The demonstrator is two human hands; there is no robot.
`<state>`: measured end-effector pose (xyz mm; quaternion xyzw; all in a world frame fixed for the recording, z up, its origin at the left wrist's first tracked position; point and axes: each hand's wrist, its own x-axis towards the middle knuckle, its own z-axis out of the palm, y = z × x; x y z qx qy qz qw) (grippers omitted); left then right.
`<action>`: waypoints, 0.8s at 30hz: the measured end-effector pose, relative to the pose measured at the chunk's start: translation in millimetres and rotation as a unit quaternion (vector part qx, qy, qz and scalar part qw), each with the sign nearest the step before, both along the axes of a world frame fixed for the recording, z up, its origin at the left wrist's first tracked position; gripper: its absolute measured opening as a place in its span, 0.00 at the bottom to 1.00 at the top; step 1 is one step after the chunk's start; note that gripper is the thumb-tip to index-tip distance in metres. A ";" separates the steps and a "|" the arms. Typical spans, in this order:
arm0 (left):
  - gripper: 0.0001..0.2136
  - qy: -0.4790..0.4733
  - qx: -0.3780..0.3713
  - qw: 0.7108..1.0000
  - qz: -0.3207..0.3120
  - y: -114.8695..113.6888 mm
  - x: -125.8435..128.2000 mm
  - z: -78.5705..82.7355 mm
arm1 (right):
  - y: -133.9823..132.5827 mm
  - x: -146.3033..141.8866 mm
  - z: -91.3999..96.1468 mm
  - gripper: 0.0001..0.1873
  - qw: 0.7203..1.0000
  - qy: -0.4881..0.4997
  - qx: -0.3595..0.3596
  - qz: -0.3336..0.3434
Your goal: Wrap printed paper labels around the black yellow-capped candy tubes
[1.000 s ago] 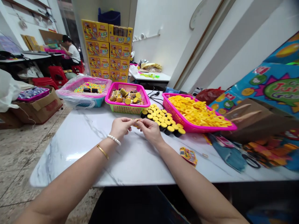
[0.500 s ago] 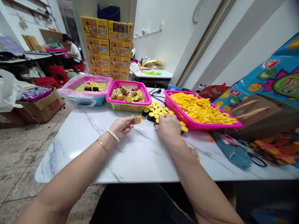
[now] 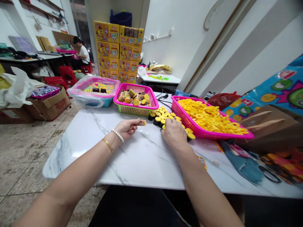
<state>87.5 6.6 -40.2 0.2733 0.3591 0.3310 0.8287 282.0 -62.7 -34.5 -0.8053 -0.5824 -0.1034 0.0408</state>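
My near bench lies open; beyond it, the capped jars, the jar basket and the ring basket block the way.

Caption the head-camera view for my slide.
Left hand pinches a small orange label while right hand touches yellow-capped black tubs on the white marble table.

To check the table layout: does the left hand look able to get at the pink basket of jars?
Probably yes: the left hand lies just before the pink basket, only bare table between them, though its fingers hold a small sticker.
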 end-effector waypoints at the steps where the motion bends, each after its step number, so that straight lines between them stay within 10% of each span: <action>1: 0.07 -0.005 -0.007 1.000 0.003 2.0 -1.0 -0.9 | 0.1 0.8 -0.8 0.13 1.000 0.005 0.002 0.007; 6: 0.06 -0.014 -0.035 0.999 0.034 7.0 -2.5 -2.8 | 7.4 4.6 -9.5 0.18 0.953 0.241 0.165 0.079; 11: 0.06 -0.020 -0.044 0.998 0.037 3.6 0.1 -1.4 | 11.4 -5.8 -10.7 0.22 0.661 0.697 0.205 0.190; 13: 0.06 -0.029 -0.042 0.998 0.034 1.3 1.2 -1.0 | 11.2 -11.8 -11.3 0.20 0.603 0.754 0.188 0.181; 24: 0.09 -0.049 -0.042 0.998 0.002 -2.2 2.3 -0.4 | 10.5 -20.4 -16.7 0.25 0.627 0.749 0.175 0.124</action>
